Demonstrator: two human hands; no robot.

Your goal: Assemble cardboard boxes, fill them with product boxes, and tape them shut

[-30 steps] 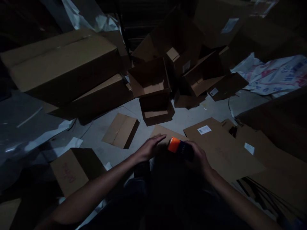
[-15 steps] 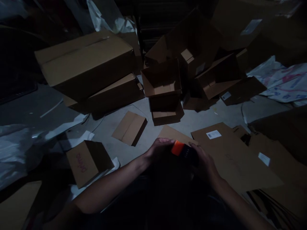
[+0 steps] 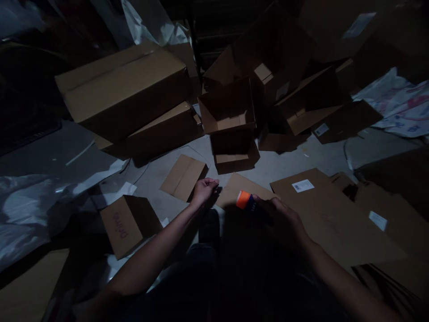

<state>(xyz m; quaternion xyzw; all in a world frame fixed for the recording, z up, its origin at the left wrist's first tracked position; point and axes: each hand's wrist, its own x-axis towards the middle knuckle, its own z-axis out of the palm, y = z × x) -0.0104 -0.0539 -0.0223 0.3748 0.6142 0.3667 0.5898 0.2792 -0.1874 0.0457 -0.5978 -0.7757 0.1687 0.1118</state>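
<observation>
My right hand (image 3: 284, 215) is wrapped round a dark blue tube-shaped container (image 3: 245, 200) with an orange band and a pale rim at its end. That orange end points to the left, and small pale lettering shows on the dark part, too dim to read. To its left, apart from the container, my left hand (image 3: 203, 190) has its fingers pinched together. What they hold, if anything, is too small to make out. Under and beyond the hands lie a closed flat cardboard box (image 3: 182, 176) and a piece of cardboard (image 3: 239, 185).
Ahead stand open cardboard boxes (image 3: 231, 165) and a stack of long closed boxes (image 3: 124, 85). A box with purple writing (image 3: 122, 228) is at the left. Flattened cardboard with a label (image 3: 321, 214) covers the right. Plastic sheeting (image 3: 27, 210) lies far left. Light is dim.
My left hand has come off the container and moved left and forward. My right hand keeps the container, whose orange end now shows a pale rim and points more to the left.
</observation>
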